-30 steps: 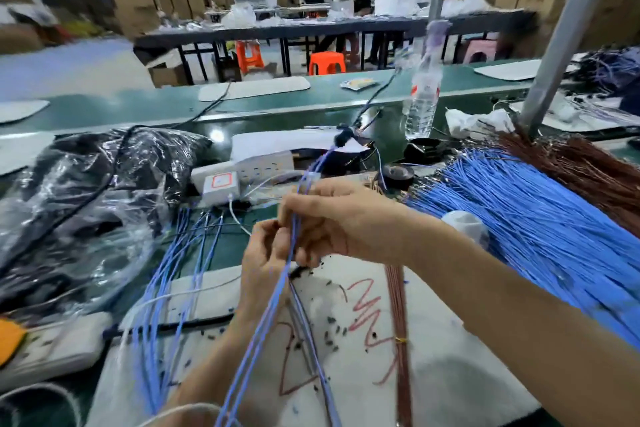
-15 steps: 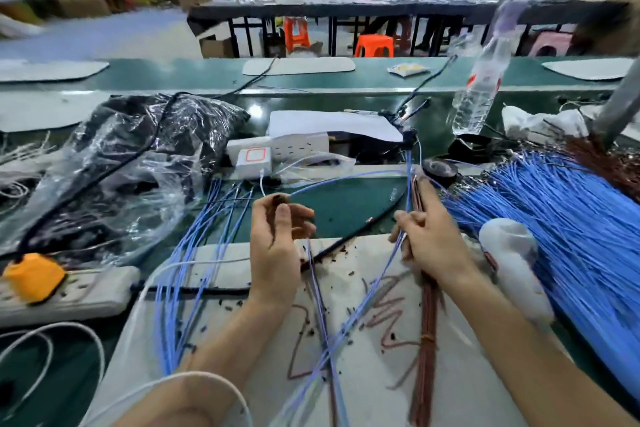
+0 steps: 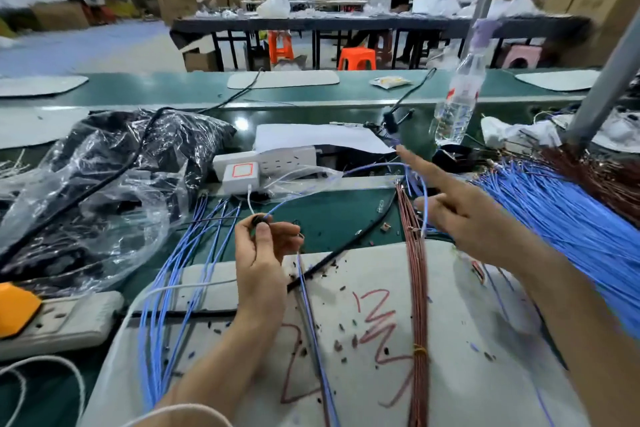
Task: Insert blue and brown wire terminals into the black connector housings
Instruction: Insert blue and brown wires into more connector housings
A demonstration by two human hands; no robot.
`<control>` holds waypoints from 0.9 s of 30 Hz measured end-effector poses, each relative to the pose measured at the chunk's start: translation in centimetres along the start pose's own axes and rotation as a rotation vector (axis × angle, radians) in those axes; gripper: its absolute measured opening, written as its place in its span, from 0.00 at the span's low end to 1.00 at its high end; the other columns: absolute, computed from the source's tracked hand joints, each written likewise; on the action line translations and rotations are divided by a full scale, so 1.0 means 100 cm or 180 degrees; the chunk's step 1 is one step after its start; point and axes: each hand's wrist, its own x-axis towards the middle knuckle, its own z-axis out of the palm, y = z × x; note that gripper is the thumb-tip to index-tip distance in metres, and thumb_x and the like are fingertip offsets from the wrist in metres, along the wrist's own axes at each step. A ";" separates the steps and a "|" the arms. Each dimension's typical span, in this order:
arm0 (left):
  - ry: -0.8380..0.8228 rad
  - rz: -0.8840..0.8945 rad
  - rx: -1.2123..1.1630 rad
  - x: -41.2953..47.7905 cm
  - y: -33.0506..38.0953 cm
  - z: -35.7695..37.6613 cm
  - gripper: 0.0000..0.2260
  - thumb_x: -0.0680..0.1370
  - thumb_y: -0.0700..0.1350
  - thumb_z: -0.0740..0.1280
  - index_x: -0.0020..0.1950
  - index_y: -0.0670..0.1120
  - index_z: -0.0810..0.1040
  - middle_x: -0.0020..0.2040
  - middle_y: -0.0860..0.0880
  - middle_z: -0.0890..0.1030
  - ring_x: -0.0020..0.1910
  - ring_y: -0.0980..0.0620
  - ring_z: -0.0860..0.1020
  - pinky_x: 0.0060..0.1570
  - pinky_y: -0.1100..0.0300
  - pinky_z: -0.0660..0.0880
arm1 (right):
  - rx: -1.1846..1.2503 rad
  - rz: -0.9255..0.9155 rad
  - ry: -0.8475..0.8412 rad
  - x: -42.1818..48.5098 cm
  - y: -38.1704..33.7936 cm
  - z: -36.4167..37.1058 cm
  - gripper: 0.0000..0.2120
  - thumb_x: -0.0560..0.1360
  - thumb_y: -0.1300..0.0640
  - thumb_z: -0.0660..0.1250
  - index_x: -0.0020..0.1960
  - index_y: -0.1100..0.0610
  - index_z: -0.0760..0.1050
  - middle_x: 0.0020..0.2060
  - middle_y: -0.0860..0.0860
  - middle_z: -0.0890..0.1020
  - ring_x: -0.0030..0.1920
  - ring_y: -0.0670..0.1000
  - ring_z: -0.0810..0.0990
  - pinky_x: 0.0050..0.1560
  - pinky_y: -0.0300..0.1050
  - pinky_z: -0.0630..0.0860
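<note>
My left hand (image 3: 262, 255) pinches a small black connector housing (image 3: 258, 220) at its fingertips, above the near edge of the green bench. A blue wire (image 3: 349, 172) leaves the housing and arcs right to my right hand (image 3: 457, 218). That hand has its index finger stretched forward while the other fingers curl round the wire's loop. Just left of it, a tied bundle of brown wires (image 3: 417, 291) lies lengthwise on the white mat (image 3: 460, 367). A few blue wires (image 3: 313, 326) lie on the mat under my left wrist.
A big fan of blue wires (image 3: 571, 218) and a brown pile (image 3: 609, 177) fill the right side. More blue wires (image 3: 180, 270) lie at left beside a plastic bag (image 3: 104, 191). Power strips (image 3: 62, 322), a charger (image 3: 241, 173) and a water bottle (image 3: 455, 104) stand around. Small black housings dot the mat.
My right hand has left the brown bundle, lifted forward and stretched out its index finger. The blue wires it held now lie on the mat. My left hand stays put with the housing.
</note>
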 end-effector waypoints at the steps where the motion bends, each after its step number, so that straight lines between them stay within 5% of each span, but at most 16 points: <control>1: 0.0043 -0.0061 -0.0073 0.001 0.000 0.000 0.09 0.84 0.38 0.49 0.49 0.45 0.68 0.37 0.42 0.80 0.32 0.51 0.78 0.38 0.63 0.77 | -0.0207 0.0068 -0.0409 0.002 -0.002 0.000 0.34 0.80 0.61 0.60 0.71 0.27 0.53 0.28 0.51 0.71 0.29 0.47 0.68 0.34 0.37 0.67; 6: 0.0310 -0.0299 -0.0581 0.006 0.001 -0.001 0.10 0.84 0.40 0.48 0.48 0.45 0.67 0.34 0.47 0.82 0.32 0.52 0.80 0.38 0.64 0.78 | -0.0152 0.0861 -0.2292 0.005 -0.015 -0.011 0.38 0.79 0.53 0.65 0.69 0.23 0.44 0.29 0.48 0.69 0.31 0.46 0.66 0.36 0.38 0.68; 9: 0.0468 -0.0351 -0.0820 0.007 0.001 -0.002 0.11 0.85 0.40 0.47 0.48 0.44 0.66 0.33 0.47 0.83 0.33 0.52 0.81 0.38 0.64 0.79 | -0.0907 0.1167 -0.2669 0.024 -0.014 -0.027 0.39 0.78 0.53 0.66 0.73 0.30 0.42 0.24 0.47 0.74 0.27 0.45 0.68 0.32 0.36 0.67; 11: 0.0521 -0.0405 -0.0907 0.007 0.002 0.001 0.11 0.85 0.40 0.47 0.47 0.44 0.66 0.34 0.45 0.83 0.34 0.51 0.82 0.39 0.63 0.79 | -0.1062 0.1228 -0.2573 0.043 -0.014 -0.042 0.37 0.78 0.54 0.66 0.73 0.30 0.46 0.23 0.47 0.75 0.25 0.44 0.68 0.29 0.34 0.66; 14: 0.0835 -0.0607 -0.1107 0.011 0.002 -0.001 0.11 0.85 0.41 0.47 0.46 0.45 0.65 0.35 0.43 0.83 0.33 0.50 0.83 0.38 0.62 0.80 | 0.0646 0.1221 -0.2346 0.059 -0.016 -0.071 0.36 0.77 0.63 0.65 0.71 0.29 0.57 0.25 0.48 0.70 0.26 0.46 0.66 0.27 0.35 0.67; 16: 0.0934 -0.0678 -0.1179 0.015 0.003 -0.001 0.11 0.85 0.41 0.47 0.45 0.45 0.65 0.38 0.40 0.81 0.33 0.50 0.83 0.37 0.62 0.80 | 0.0939 0.1362 -0.1847 0.071 -0.006 -0.088 0.36 0.75 0.63 0.65 0.73 0.33 0.58 0.26 0.53 0.72 0.26 0.48 0.69 0.27 0.39 0.69; 18: 0.0810 -0.0540 -0.0979 0.011 0.001 -0.001 0.11 0.85 0.41 0.47 0.46 0.45 0.65 0.37 0.42 0.82 0.33 0.49 0.82 0.37 0.62 0.79 | -0.0424 0.1711 -0.1204 0.094 0.011 -0.094 0.29 0.76 0.62 0.66 0.73 0.45 0.64 0.32 0.57 0.80 0.33 0.56 0.77 0.36 0.47 0.74; 20: 0.0568 -0.0301 -0.0651 0.004 -0.001 0.001 0.10 0.85 0.41 0.48 0.47 0.45 0.66 0.35 0.44 0.83 0.33 0.49 0.81 0.37 0.63 0.78 | -0.2059 0.1986 -0.0749 0.117 0.024 -0.085 0.14 0.77 0.60 0.66 0.62 0.60 0.76 0.37 0.56 0.83 0.41 0.56 0.80 0.45 0.47 0.75; 22: 0.0279 -0.0120 -0.0356 0.000 -0.004 0.001 0.09 0.84 0.40 0.48 0.48 0.45 0.66 0.36 0.44 0.82 0.33 0.48 0.80 0.37 0.63 0.77 | -0.2539 0.1909 -0.0021 0.135 0.024 -0.061 0.10 0.78 0.59 0.66 0.56 0.60 0.80 0.40 0.56 0.82 0.44 0.55 0.79 0.48 0.46 0.76; 25: -0.0129 0.0035 0.0099 0.000 -0.006 0.002 0.08 0.84 0.39 0.50 0.50 0.43 0.67 0.37 0.41 0.82 0.33 0.46 0.79 0.38 0.61 0.77 | -0.2458 0.1152 0.0944 0.161 0.013 -0.015 0.17 0.81 0.54 0.59 0.70 0.51 0.69 0.42 0.58 0.81 0.37 0.55 0.76 0.37 0.44 0.73; 27: -0.0418 0.0096 0.0413 0.000 -0.008 0.003 0.07 0.83 0.39 0.51 0.49 0.43 0.67 0.37 0.40 0.81 0.33 0.46 0.79 0.38 0.58 0.77 | -0.2293 0.0823 0.0805 0.175 0.001 0.019 0.26 0.82 0.51 0.57 0.78 0.48 0.52 0.45 0.61 0.80 0.41 0.58 0.77 0.40 0.49 0.72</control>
